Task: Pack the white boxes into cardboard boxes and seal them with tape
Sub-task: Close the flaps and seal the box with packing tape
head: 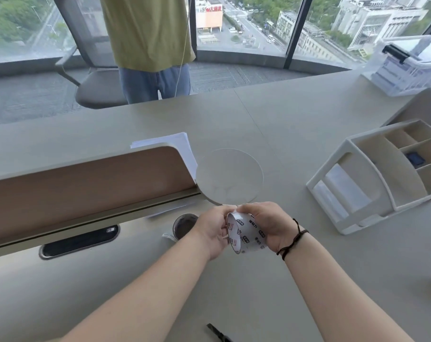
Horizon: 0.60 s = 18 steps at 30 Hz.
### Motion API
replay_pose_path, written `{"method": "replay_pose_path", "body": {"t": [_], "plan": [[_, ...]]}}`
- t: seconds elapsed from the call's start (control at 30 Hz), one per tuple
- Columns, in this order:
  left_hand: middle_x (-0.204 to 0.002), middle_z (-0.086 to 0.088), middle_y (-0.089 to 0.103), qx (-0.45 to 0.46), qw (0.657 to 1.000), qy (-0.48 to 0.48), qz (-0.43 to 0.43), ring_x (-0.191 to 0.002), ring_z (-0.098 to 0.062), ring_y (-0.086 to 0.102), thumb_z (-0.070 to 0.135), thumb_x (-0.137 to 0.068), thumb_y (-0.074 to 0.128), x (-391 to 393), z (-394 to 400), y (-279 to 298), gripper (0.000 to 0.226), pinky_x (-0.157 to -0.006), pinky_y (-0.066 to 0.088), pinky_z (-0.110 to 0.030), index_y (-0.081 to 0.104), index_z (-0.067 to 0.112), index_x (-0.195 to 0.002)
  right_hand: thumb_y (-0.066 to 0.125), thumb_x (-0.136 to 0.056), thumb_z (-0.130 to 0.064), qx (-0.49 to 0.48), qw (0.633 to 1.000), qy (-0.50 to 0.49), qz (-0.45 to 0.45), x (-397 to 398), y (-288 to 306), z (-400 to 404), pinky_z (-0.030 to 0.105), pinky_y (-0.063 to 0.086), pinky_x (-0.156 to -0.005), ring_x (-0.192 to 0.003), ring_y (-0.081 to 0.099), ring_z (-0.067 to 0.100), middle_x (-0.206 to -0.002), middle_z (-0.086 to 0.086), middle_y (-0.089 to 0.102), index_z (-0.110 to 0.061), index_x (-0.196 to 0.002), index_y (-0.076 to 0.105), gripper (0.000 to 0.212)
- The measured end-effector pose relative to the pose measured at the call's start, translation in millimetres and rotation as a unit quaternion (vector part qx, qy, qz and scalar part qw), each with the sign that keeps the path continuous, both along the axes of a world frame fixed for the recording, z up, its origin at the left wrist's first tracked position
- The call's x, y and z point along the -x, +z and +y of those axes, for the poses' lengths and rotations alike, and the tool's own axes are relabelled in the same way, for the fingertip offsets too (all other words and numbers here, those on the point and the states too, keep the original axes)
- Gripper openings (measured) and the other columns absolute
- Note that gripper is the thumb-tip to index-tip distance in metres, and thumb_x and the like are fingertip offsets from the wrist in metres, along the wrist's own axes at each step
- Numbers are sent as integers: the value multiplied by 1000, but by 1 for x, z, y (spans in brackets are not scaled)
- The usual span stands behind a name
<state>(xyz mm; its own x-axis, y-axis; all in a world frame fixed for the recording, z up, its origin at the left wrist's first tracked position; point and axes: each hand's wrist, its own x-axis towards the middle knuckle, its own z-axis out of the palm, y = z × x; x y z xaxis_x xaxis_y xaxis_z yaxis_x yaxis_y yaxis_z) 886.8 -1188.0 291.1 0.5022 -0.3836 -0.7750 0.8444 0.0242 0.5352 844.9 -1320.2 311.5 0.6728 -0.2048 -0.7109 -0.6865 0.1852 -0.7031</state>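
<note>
A roll of clear tape with printed labels is held above the grey desk, near its middle. My right hand grips the roll from the right, fingers curled over its top. My left hand holds the roll's left rim, its fingers pinching at the edge. No white boxes or cardboard boxes are in view.
A white desk organiser stands at the right, a clear lidded bin at the far right. A divider panel runs along the left, with paper sheets behind it. A dark round cup sits by my left hand. A person stands beyond the desk.
</note>
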Motion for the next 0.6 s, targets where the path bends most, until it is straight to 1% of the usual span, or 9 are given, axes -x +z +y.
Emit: {"method": "replay_pose_path", "body": {"t": [0.07,0.13,0.23,0.3,0.37,0.43,0.5,0.53,0.6], "plan": [[-86,-5,64,-17,1000,-4,-6,-71,-19,58,19,-89,67,-3,-2,5,8,-70,48,-30,69,13,-93,71,-86,-14,-11,1000,-21,9,-2,4,3,48,55,-71,-70,64,33,-80,19,69,-1,-90,73,14],[-80,-2,65,-36,999,-14,-14,-72,-18,58,20,-89,67,-6,-2,12,6,-69,47,-30,69,14,-88,71,-87,-15,-21,999,-39,12,-2,8,5,49,54,-72,-71,64,34,-83,20,69,-3,-89,72,12],[-77,0,68,-40,998,-8,-36,-72,-18,60,20,-87,71,-4,-1,17,6,-75,49,-31,75,16,-88,71,-89,-16,-32,999,-41,-1,1,14,9,47,57,-68,-72,67,35,-87,21,72,2,-100,74,22],[-81,-1,69,-14,997,10,-77,-69,-16,63,13,-87,71,-3,-1,23,10,-70,51,-27,74,15,-96,73,-87,-16,-53,997,-36,-29,6,23,11,49,56,-72,-77,68,35,-93,21,73,1,-107,74,26],[-85,-5,71,32,989,24,-140,-69,-16,66,5,-88,70,-7,-1,38,14,-64,53,-24,72,13,-99,76,-83,-18,-78,993,-37,-81,10,36,7,50,53,-77,-84,68,34,-97,18,74,-1,-111,73,33],[-87,-5,74,47,979,18,-197,-72,-16,68,7,-87,74,-7,-1,58,14,-65,54,-24,74,12,-100,72,-86,-17,-86,987,-49,-127,15,50,3,47,54,-76,-86,67,34,-98,17,73,-2,-115,72,33],[-83,-2,74,30,971,17,-236,-69,-13,67,10,-86,76,-2,4,69,9,-63,54,-23,76,14,-94,68,-90,-13,-73,985,-54,-146,21,60,5,42,54,-72,-83,66,32,-97,15,73,-3,-116,70,29],[-81,-1,73,21,969,24,-244,-68,-14,66,11,-85,77,3,10,70,7,-65,54,-24,77,16,-90,69,-89,-13,-58,986,-48,-147,24,63,10,39,53,-71,-80,66,30,-96,14,73,-4,-116,70,27],[-82,-3,75,10,967,43,-251,-73,-18,67,13,-83,80,13,28,66,4,-76,55,-32,79,17,-83,73,-88,-14,-21,989,-19,-144,30,65,26,35,51,-69,-75,67,26,-95,13,75,-7,-113,71,26]]}}
